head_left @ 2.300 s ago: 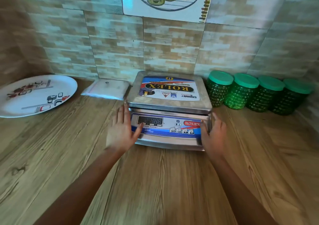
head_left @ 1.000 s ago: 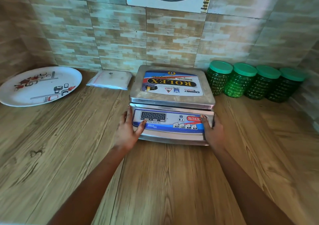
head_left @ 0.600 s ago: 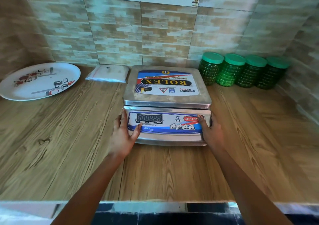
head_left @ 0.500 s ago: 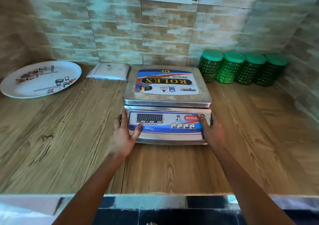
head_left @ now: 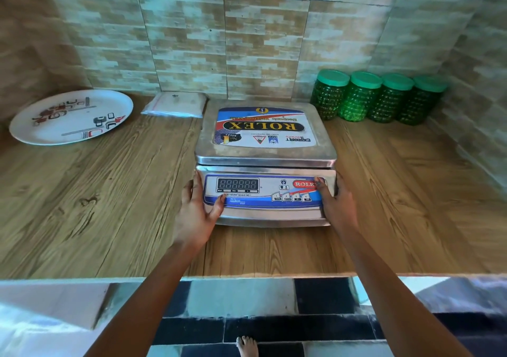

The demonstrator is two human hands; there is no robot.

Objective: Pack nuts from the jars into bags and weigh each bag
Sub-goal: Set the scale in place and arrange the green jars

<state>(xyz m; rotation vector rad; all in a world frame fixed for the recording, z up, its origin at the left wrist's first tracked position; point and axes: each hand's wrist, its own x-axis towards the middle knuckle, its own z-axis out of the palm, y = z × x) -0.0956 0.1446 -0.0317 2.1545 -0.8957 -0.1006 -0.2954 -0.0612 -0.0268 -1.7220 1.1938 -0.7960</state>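
I see both hands on the scale [head_left: 264, 164], which sits on the wooden counter [head_left: 109, 206] in the middle of my view, its front panel facing me and its steel pan bare except for a printed label. The left hand [head_left: 196, 211] lies flat against the scale's left side, fingers straight and pointing away from me, with the thumb spread onto the lower left corner of the front panel, just under the display. The right hand [head_left: 336, 206] meets the front right corner: its thumb rests on the red badge of the panel. Its fingers go round the right side out of my sight, so it seems to clasp that corner rather than merely touch it.

Four green jars [head_left: 378, 97] with green lids stand in a row against the tiled wall [head_left: 186, 41], just right of the scale's back corner, each touching or nearly touching the next. All four lids are on. A flat packet of clear bags [head_left: 175, 105] lies at the wall, just beside the scale's back left corner. Further left, well apart from the scale, a white plate [head_left: 72, 116] with a red and black pattern rests on the counter. Below the counter edge I see dark and pale floor tiles [head_left: 323, 296] and the toes of one bare foot [head_left: 247, 345].
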